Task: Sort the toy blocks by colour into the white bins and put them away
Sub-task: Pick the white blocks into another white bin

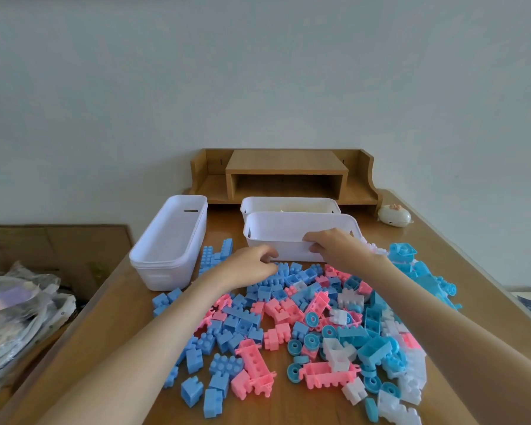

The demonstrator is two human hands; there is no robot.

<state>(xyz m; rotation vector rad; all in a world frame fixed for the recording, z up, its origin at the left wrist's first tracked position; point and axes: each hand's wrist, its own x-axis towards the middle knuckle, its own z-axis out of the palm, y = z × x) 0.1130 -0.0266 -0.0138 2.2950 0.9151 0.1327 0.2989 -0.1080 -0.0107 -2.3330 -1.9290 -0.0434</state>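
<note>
A big pile of toy blocks (304,320) in blue, pink, teal and white covers the wooden table (105,326). Three white bins stand behind it: a long one (169,240) at the left, a near one (288,228) in the middle, and a far one (288,205) behind that. My right hand (331,243) grips the front rim of the near middle bin. My left hand (252,265) hovers with curled fingers over blue blocks just left of that bin's front wall; whether it holds a block is hidden.
A wooden desk shelf (285,176) stands against the wall at the back. A small cream oval object (394,215) lies at the back right. Plastic bags (19,308) and cardboard (59,240) lie left of the table.
</note>
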